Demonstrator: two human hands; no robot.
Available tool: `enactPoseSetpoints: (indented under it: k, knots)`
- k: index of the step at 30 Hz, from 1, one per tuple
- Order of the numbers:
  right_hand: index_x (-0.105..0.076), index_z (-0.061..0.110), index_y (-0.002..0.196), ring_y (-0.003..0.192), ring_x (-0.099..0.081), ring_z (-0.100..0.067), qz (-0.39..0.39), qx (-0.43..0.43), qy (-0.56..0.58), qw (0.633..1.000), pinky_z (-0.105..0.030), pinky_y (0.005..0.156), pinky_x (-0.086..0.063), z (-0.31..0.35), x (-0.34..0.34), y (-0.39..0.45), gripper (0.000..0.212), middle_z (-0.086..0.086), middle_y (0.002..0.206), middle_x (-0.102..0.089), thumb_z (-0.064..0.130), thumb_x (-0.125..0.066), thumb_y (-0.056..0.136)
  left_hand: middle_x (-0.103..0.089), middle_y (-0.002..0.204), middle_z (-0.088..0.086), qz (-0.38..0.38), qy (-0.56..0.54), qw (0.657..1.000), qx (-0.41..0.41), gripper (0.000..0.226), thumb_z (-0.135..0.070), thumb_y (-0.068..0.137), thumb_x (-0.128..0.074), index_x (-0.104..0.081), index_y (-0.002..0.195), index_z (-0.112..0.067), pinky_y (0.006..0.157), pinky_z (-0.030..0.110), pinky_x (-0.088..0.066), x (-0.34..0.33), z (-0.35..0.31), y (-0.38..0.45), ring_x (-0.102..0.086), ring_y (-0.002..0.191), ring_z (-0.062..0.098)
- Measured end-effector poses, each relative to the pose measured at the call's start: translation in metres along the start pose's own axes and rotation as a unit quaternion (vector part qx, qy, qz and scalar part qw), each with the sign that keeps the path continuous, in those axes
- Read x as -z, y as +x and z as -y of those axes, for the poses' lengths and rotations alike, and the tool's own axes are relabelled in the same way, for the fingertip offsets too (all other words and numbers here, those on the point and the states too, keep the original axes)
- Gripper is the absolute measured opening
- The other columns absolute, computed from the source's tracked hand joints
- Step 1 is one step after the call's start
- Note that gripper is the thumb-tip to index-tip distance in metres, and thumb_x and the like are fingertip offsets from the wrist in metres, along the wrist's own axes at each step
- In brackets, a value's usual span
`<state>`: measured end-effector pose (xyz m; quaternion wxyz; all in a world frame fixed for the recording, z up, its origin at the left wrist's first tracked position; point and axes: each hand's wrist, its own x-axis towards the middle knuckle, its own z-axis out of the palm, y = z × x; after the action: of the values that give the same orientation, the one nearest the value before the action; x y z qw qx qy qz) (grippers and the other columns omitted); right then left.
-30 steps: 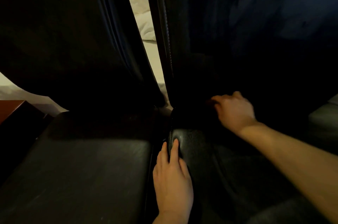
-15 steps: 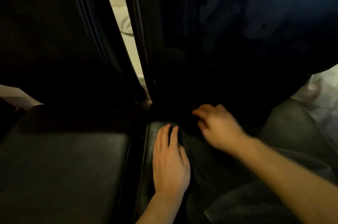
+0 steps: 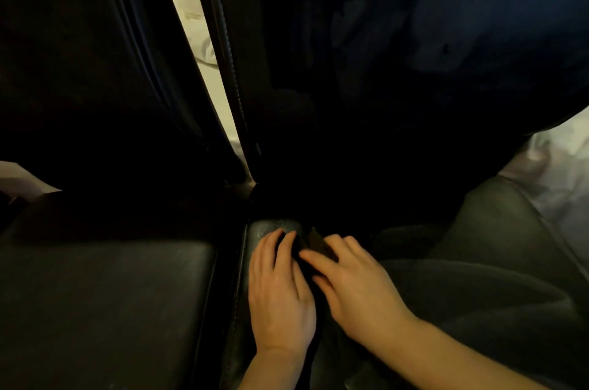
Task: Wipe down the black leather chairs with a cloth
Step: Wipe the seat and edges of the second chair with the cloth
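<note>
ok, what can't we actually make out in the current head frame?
- Cloth: dark on dark leather, mostly under the right hand; edges unclear.
- Right hand's grip: fingers blurred; cannot tell press or pinch.
- Right chair's backrest: lost in shadow.
- Left chair: cut off by the frame edge.

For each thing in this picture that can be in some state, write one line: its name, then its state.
left hand: fingers straight, resting flat on the right chair's seat edge.
right hand: fingers spread over a dark cloth; grip unclear.
dark cloth: partly under the right hand, hard to make out.
left chair: seat bare, untouched.
right chair: dark fabric draped over its back and seat.
dark fabric: crumpled, hanging down.
</note>
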<state>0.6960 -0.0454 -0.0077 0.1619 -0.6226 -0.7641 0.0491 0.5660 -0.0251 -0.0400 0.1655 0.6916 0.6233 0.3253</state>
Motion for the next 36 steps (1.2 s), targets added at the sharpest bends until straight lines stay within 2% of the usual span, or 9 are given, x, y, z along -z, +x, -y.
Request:
enactPoseSetpoints:
  k: [6,9,12,15,19,22,27,33,36]
  knots:
    - [-0.061,0.017,0.123,0.105,-0.056,-0.032,-0.060,-0.085,-0.092,0.990,-0.043,0.074,-0.058,-0.082,0.015,0.029,0.044,-0.010,0.120,-0.056,0.026,-0.073,0.081,-0.052,0.143,-0.004,-0.019,0.013,1.000,-0.013,0.043,-0.021,0.097,-0.041,-0.062,0.134,-0.021,0.117,0.036,-0.031,-0.003,0.002,0.000,-0.040,0.139,0.015]
    - [-0.055,0.024,0.133,0.121,-0.039,-0.032,-0.062,-0.220,-0.098,0.969,-0.045,0.088,-0.050,-0.146,0.044,0.032,0.041,-0.011,0.134,-0.040,0.034,-0.057,0.094,-0.051,0.144,-0.005,-0.022,0.016,0.999,-0.024,0.042,-0.025,0.099,-0.037,-0.063,0.132,-0.025,0.117,0.035,-0.027,-0.004,0.002,-0.001,-0.037,0.141,0.016]
    - [-0.045,0.028,0.142,0.121,-0.041,-0.038,-0.045,-0.299,-0.085,0.949,-0.046,0.096,-0.044,-0.165,0.052,0.033,0.045,-0.015,0.136,-0.040,0.039,-0.045,0.099,-0.050,0.144,-0.004,-0.029,0.032,0.998,-0.034,0.049,-0.033,0.097,-0.029,-0.062,0.132,-0.026,0.118,0.038,-0.027,-0.007,0.003,0.000,-0.037,0.142,0.017]
    - [-0.049,0.023,0.138,0.112,-0.047,-0.041,-0.059,-0.292,-0.078,0.951,-0.044,0.093,-0.044,-0.133,0.034,0.032,0.041,-0.020,0.128,-0.046,0.035,-0.042,0.100,-0.049,0.144,-0.004,-0.025,0.039,0.998,-0.033,0.049,-0.033,0.096,-0.028,-0.061,0.132,-0.027,0.119,0.038,-0.027,-0.007,0.003,-0.001,-0.037,0.142,0.017]
    - [-0.068,0.017,0.114,0.084,-0.059,-0.036,-0.107,-0.178,-0.101,0.973,-0.042,0.073,-0.055,-0.044,0.015,0.010,0.031,-0.016,0.103,-0.060,0.030,-0.066,0.086,-0.049,0.143,-0.005,-0.025,0.047,0.998,-0.027,0.048,-0.033,0.095,-0.030,-0.062,0.130,-0.027,0.120,0.039,-0.029,-0.008,0.005,0.001,-0.038,0.141,0.017]
    - [-0.068,0.021,0.113,0.082,-0.060,-0.028,-0.067,-0.109,-0.065,0.990,-0.038,0.062,-0.058,0.015,-0.002,-0.009,0.042,-0.011,0.101,-0.061,0.032,-0.079,0.074,-0.051,0.142,-0.004,-0.025,0.031,0.999,-0.029,0.048,-0.031,0.094,-0.030,-0.063,0.129,-0.026,0.119,0.036,-0.030,-0.008,0.007,0.002,-0.041,0.138,0.018]
    - [-0.064,0.028,0.120,0.087,-0.060,-0.024,-0.049,-0.041,-0.060,0.996,-0.036,0.066,-0.058,-0.016,0.005,-0.010,0.044,-0.005,0.101,-0.058,0.038,-0.073,0.079,-0.050,0.143,-0.003,-0.016,0.025,0.999,-0.032,0.042,-0.027,0.097,-0.037,-0.062,0.130,-0.026,0.119,0.038,-0.028,-0.004,0.007,0.003,-0.039,0.140,0.019]
    - [-0.063,0.029,0.125,0.098,-0.058,-0.035,-0.082,-0.220,-0.102,0.967,-0.037,0.074,-0.052,-0.143,0.056,-0.028,0.038,-0.011,0.106,-0.056,0.036,-0.063,0.088,-0.048,0.144,-0.005,-0.001,0.027,0.999,-0.020,0.039,-0.027,0.098,-0.043,-0.063,0.131,-0.027,0.120,0.042,-0.030,-0.004,0.002,0.002,-0.037,0.141,0.016]
    - [-0.061,0.023,0.128,0.097,-0.053,-0.040,-0.112,-0.278,-0.092,0.949,-0.041,0.074,-0.050,-0.149,0.056,-0.027,0.038,-0.016,0.104,-0.051,0.031,-0.058,0.092,-0.047,0.143,-0.004,-0.001,0.045,0.999,-0.026,0.038,-0.030,0.098,-0.043,-0.063,0.130,-0.028,0.120,0.044,-0.031,-0.007,0.001,0.001,-0.037,0.141,0.018]
